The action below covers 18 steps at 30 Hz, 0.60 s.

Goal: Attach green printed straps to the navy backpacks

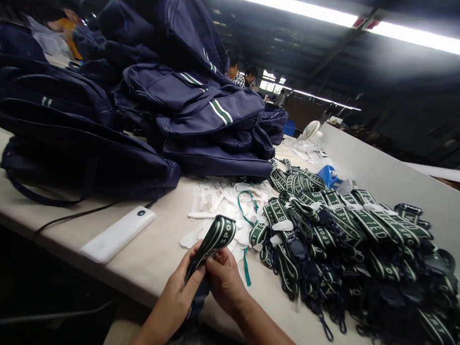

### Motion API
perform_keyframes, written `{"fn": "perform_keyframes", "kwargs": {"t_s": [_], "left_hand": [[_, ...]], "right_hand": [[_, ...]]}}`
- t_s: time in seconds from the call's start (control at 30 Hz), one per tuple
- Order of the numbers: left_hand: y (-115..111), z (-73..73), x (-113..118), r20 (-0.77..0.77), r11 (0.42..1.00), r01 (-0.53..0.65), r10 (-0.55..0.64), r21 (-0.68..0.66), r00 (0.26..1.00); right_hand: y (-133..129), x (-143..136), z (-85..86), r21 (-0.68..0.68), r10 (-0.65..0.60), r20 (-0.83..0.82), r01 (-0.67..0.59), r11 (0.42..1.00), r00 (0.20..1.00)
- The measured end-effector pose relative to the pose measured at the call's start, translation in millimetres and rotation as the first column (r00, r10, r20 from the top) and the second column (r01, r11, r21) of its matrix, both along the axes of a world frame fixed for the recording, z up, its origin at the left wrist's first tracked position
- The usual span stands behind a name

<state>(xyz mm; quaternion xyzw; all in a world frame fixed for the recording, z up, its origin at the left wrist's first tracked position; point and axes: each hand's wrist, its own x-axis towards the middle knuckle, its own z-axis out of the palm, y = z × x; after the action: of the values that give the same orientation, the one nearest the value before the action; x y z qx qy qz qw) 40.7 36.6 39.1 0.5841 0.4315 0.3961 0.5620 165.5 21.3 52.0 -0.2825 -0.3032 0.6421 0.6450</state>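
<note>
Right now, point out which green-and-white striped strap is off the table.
The looped green-and-white striped webbing strap pinched between both hands. It is lifted clear, while all the other straps lie heaped in the pile on the beige table.

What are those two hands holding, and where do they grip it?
A folded green-and-white striped strap. Both the left hand and the right hand pinch its lower part, leaving the looped top free.

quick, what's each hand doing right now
Left hand: closed on the folded green striped strap.
Right hand: closed, pinching the same strap lower down.
</note>
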Motion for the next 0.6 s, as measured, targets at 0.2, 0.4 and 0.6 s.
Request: {"fn": "perform_keyframes", "kwargs": {"t_s": [0.2,0.4,0.6], "left_hand": [[-30,-36.0,-32,-0.245,0.990,0.118,-0.096,0.078,0.965],[-49,-29.2,-18,-0.092,0.978,0.197,-0.203,-0.066,0.975],[-48,-23.4,10,0.272,0.906,0.266,-0.179,-0.329,0.945]], "right_hand": [[-31,7,-18.2,-0.069,-0.026,0.043,0.029,0.997,0.999],[-27,8,-17.5,-0.244,-0.025,-0.185,-0.021,0.969,0.982],[-12,8,2.9,-0.146,-0.062,-0.178,0.036,0.989,0.982]]}}
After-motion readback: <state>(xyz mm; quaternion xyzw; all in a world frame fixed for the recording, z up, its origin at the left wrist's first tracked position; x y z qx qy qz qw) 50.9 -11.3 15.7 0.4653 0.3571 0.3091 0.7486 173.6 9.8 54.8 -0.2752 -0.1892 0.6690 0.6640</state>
